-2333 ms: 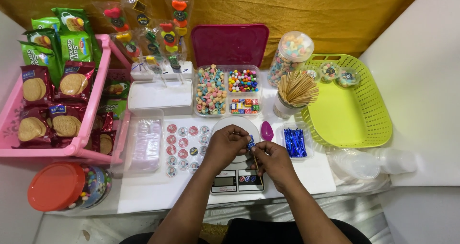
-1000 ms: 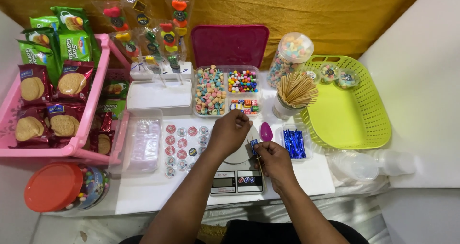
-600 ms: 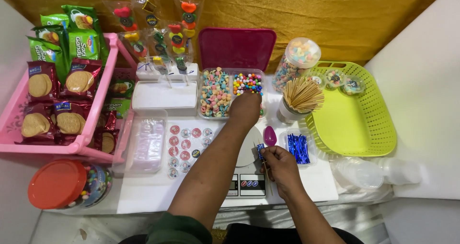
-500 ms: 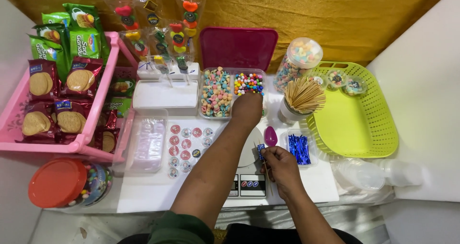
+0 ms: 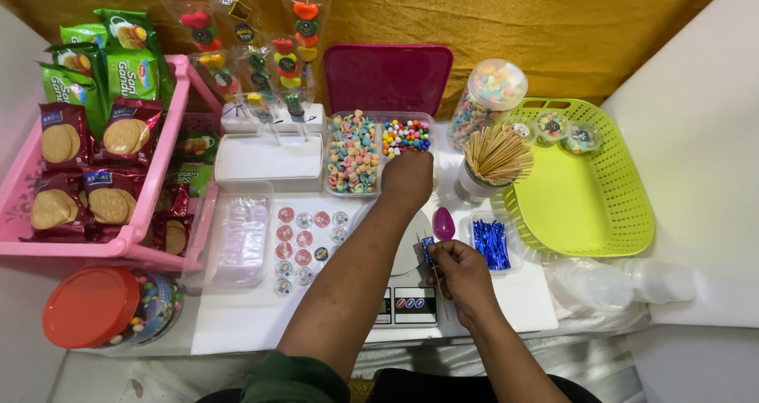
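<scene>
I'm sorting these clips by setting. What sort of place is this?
Probably a small home or stall table for making sweet treats: a divided candy tray, wrapped candy skewers on a stand, a kitchen scale, and a pink rack of biscuit packets.

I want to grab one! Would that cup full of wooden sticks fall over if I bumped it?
Probably, yes. The cup of wooden sticks looks narrow, and the sticks fan out wide above its rim, so it seems top-heavy. The sticks look thin and light, so they would likely scatter. The green basket beside it might stop a fall that way.
</scene>
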